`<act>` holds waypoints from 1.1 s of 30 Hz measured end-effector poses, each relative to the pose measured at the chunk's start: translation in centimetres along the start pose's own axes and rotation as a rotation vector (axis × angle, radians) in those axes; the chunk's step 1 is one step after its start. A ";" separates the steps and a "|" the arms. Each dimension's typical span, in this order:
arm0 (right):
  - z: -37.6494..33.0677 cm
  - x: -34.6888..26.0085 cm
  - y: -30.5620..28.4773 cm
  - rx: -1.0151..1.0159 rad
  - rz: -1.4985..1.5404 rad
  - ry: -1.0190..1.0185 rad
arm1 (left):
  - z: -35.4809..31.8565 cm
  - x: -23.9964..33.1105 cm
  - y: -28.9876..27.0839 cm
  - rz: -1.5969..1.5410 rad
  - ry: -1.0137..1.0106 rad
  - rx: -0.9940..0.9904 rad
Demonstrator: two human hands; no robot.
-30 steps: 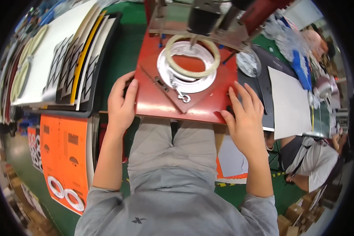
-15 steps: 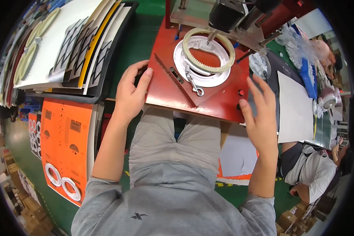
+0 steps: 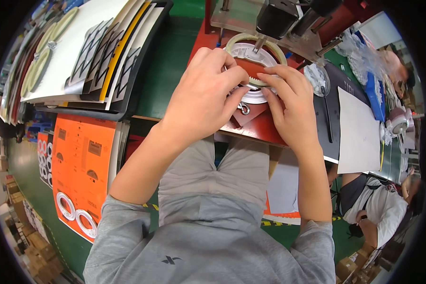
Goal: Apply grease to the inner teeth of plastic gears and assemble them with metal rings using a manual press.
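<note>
I take the red plate (image 3: 265,127) as my landmark: it lies flat on the counter (image 3: 168,71), right in front of the person's lap, which puts the work within easy reach of both arms. On the plate sits a white disc (image 3: 256,97) with a cream toothed ring (image 3: 245,39) around its far edge, directly below a black motor (image 3: 275,19) on a clear bracket; I judge the plate serves to hold the ring centred under that machine.

Both hands meet over the near side of the disc. My left hand (image 3: 204,92) is curled, fingers bent down and drawn together, the tips pressing on the disc's near-left part. My right hand (image 3: 288,106) is likewise half closed, with thumb and forefinger pinched at the ring's near-right edge; whether they grip the ring itself or a small part beside it, I cannot tell. A small metal clip (image 3: 244,109) lies on the plate just below the fingertips.

Left of the plate a black tray (image 3: 142,90) holds stacked printed sheets. Right of it lies a white sheet (image 3: 359,132) on a dark mat.
</note>
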State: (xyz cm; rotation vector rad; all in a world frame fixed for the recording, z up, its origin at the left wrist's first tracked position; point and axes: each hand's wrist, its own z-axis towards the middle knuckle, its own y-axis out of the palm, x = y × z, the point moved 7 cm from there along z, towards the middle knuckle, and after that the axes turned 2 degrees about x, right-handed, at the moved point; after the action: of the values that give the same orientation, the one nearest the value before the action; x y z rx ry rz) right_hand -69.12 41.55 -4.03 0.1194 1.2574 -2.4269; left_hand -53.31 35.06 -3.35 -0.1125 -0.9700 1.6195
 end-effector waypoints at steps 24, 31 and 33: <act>0.2 -0.4 1.1 0.074 0.039 0.037 | 1.1 -1.6 -1.1 -0.125 0.025 -0.262; 0.3 -0.6 1.2 0.112 0.061 0.048 | 1.4 -2.5 -0.9 -0.152 -0.011 -0.353; 0.3 -0.7 1.1 0.114 0.069 0.055 | 1.4 -2.8 -0.6 -0.134 -0.019 -0.391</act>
State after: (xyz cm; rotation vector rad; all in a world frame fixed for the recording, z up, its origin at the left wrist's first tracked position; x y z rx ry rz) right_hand -68.02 40.97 -4.53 0.2589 1.1179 -2.4506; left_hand -52.75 31.89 -3.22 -0.2926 -1.2738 1.2956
